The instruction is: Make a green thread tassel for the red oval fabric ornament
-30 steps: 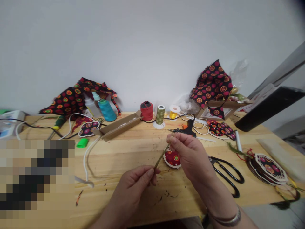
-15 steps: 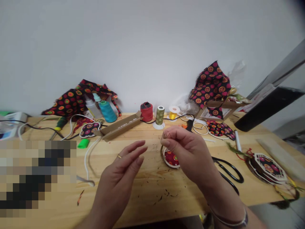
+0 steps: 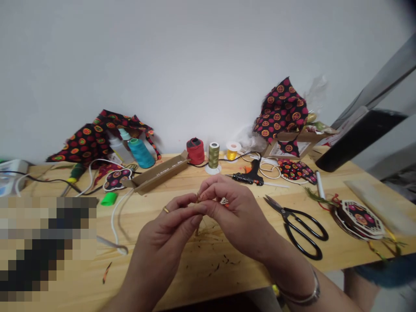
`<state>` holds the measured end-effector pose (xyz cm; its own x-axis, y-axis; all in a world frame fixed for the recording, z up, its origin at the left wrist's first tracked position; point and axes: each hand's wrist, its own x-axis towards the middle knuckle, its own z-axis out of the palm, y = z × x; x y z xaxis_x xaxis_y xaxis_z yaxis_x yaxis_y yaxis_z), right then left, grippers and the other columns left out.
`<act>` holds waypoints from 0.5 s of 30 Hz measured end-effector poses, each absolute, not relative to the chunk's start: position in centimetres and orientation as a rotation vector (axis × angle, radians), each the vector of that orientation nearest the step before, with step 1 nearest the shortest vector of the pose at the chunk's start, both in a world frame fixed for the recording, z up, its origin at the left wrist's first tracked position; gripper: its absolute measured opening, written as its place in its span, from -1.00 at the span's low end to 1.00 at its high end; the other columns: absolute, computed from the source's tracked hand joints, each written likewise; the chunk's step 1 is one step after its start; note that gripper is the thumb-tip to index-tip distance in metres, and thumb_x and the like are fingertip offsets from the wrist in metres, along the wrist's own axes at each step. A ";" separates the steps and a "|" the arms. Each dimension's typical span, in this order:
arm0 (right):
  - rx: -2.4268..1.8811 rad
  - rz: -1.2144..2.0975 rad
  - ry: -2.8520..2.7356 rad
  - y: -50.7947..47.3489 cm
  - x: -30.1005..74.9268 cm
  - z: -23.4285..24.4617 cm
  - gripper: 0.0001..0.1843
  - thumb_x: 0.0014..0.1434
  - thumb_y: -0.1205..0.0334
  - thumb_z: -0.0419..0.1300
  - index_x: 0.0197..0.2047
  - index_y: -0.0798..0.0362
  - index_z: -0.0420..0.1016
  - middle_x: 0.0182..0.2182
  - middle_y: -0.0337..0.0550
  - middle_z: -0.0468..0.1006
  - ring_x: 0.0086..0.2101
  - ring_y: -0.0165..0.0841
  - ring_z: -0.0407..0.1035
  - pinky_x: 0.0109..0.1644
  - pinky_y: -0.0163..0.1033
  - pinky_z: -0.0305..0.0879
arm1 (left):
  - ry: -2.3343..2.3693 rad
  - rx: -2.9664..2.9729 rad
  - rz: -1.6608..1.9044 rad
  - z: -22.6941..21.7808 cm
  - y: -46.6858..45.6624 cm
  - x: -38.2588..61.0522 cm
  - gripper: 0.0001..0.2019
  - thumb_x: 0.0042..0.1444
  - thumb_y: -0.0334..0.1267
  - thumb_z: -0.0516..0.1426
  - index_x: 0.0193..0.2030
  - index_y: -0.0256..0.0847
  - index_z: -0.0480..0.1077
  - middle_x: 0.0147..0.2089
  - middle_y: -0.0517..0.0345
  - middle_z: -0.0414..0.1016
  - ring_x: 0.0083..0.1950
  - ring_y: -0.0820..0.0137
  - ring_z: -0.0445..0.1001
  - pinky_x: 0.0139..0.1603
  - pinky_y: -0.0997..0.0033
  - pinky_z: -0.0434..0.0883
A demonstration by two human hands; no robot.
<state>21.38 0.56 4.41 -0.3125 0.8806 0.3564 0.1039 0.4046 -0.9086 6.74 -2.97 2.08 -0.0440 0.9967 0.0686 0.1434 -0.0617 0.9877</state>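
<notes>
A pale wooden table [image 3: 234, 279] is set against a plain grey wall [image 3: 182, 78], and its top is littered with small scraps [image 3: 106, 273]. Along the back, a red spool [image 3: 195, 152], a green spool [image 3: 213, 157] and a yellow spool [image 3: 232, 154] are lined up; to their left are placed a cardboard tray [image 3: 162, 172] and a blue cone of thread [image 3: 142, 154]. Patterned cloth [image 3: 281, 113] is heaped towards both back corners. A glue gun [image 3: 251, 175] is laid behind the right hand [image 3: 242, 214], with scissors [image 3: 285, 212] to the right, slightly open. The lower left is masked by a pixelated patch.

The left hand [image 3: 162, 242] and right hand are brought together, fingertips touching, and a thin cord [image 3: 197, 198] is pinched between them above the table, mostly covered by the fingers. A fabric ornament [image 3: 225, 202] is almost entirely blocked by the right hand.
</notes>
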 end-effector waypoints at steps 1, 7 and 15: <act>-0.868 1.021 -1.705 0.6 21.4 4.4 -0.82 0.10 0.43 0.20 -0.51 0.07 0.39 -0.35 -0.25 0.41 -0.25 -0.43 0.32 -0.13 -0.30 0.24 | 1.325 1.324 1.211 2.1 -2.9 6.7 -0.80 0.06 -0.29 0.20 -0.25 0.16 0.58 0.01 0.31 0.50 0.12 0.30 0.34 0.12 0.42 0.23; -0.874 1.041 -1.701 0.7 21.4 4.4 -0.82 0.08 0.45 0.21 -0.51 0.08 0.40 -0.35 -0.25 0.42 -0.22 -0.42 0.32 -0.08 -0.28 0.24 | 1.211 1.116 1.117 1.5 -2.8 6.5 -0.80 0.10 -0.22 0.18 -0.14 0.07 0.55 -0.18 0.23 0.59 -0.05 0.30 0.43 0.02 0.37 0.26; -0.844 1.075 -1.657 1.1 21.4 4.5 -0.80 0.04 0.51 0.21 -0.55 0.11 0.40 -0.38 -0.26 0.41 -0.28 -0.44 0.33 -0.14 -0.30 0.26 | 1.219 1.085 1.108 0.9 -3.3 6.2 -0.87 0.06 -0.20 0.22 -0.26 -0.05 0.59 -0.37 0.20 0.56 -0.20 0.33 0.43 -0.11 0.38 0.27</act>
